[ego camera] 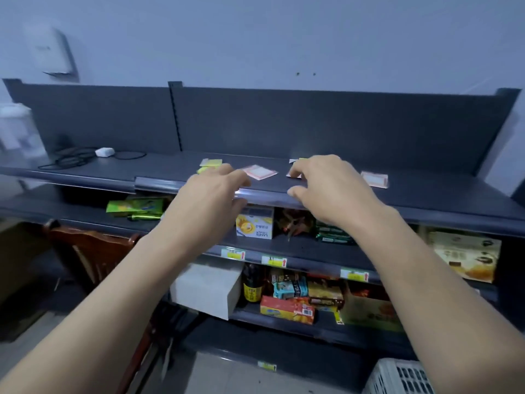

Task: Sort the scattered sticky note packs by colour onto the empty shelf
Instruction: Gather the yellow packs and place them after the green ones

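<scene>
Where right hand [326, 183] overhangs shelf [426, 194], packs [260, 172] apart

1. Cake box [254, 224], middle shelf [306, 247]: blue Latin capitals, upside down from where I stand. I read "LAND" plus one unclear letter. The smaller line beside it is illegible.
2. Price tags [233, 254], three, yellow-green, on that shelf's front edge: each has a red up-arrow, figures too blurred.
3. Orange box [281, 307], lower shelf [244, 315]: white barcode sticker, digits too small.
4. Bottle [251, 291]: yellow label, dark characters, unreadable to me.
5. Pink pack [260, 172], top shelf [170, 166]: print too blurred for me to read.
</scene>
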### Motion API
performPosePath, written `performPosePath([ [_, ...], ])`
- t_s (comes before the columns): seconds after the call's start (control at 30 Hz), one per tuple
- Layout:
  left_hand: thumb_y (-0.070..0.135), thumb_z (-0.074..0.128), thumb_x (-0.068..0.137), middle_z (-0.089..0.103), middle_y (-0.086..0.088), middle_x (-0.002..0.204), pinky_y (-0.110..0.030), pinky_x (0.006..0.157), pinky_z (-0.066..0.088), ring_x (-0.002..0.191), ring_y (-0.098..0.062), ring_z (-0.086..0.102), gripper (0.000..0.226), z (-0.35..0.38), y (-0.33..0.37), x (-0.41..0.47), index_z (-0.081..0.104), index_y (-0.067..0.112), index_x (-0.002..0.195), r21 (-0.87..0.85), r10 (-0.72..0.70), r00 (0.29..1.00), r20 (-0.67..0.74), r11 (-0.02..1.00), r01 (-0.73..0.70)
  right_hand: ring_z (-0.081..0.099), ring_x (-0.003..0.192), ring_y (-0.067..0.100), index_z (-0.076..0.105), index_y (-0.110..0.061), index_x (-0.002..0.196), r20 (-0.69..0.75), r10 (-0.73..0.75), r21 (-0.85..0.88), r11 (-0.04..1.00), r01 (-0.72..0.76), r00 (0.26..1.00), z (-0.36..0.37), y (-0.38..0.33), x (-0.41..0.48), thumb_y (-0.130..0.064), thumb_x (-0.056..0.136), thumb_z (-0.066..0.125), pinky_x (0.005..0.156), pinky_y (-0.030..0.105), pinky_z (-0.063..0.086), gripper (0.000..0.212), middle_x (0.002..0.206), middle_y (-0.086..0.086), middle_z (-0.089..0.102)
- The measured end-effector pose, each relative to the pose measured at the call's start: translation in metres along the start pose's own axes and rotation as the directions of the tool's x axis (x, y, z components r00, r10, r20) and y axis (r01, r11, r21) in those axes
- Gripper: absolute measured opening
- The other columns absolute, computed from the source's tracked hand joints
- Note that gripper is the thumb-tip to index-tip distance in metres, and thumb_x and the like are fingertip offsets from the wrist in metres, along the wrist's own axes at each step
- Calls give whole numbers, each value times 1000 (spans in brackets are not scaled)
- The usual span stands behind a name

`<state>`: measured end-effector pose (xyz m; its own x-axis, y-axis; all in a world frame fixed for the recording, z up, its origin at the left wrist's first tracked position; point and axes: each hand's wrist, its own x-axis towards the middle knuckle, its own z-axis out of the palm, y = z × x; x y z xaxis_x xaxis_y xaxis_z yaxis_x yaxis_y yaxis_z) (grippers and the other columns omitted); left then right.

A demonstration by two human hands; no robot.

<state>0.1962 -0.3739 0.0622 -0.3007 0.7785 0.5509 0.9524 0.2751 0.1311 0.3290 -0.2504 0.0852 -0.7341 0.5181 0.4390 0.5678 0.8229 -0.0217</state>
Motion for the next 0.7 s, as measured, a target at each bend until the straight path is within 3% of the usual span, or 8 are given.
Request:
performPosePath([
  [0.23, 18, 59, 89, 58, -4, 111, -40, 86, 45, 102, -27, 56, 28, 48, -59, 74, 61, 14, 116, 40, -193, 980, 52, 981, 191, 56, 103, 28, 61, -14, 113, 11, -88, 64, 994, 87, 996, 45, 22, 107, -23, 94, 54, 84, 36, 45, 22, 110, 6, 64],
  [0.47, 19, 59, 89, 59, -3, 106, -36, 83, 46, 97, -25, 56, 26, 87, -130, 117, 61, 14, 114, 56, -334, 941, 53, 942, 331, 57, 94, 30, 63, -12, 104, 67, -143, 137, 982, 132, 988, 105, 14, 187, -23, 92, 54, 74, 34, 44, 19, 102, 7, 66],
  [0.7, 30, 56, 92, 58, -5, 111, -33, 79, 44, 101, -26, 54, 32, 148, -205, 192, 57, 13, 118, 42, -429, 897, 110, 903, 427, 57, 98, 31, 63, -11, 108, 111, -99, 98, 991, 89, 989, 162, 8, 259, -24, 93, 53, 78, 34, 47, 22, 105, 8, 66],
])
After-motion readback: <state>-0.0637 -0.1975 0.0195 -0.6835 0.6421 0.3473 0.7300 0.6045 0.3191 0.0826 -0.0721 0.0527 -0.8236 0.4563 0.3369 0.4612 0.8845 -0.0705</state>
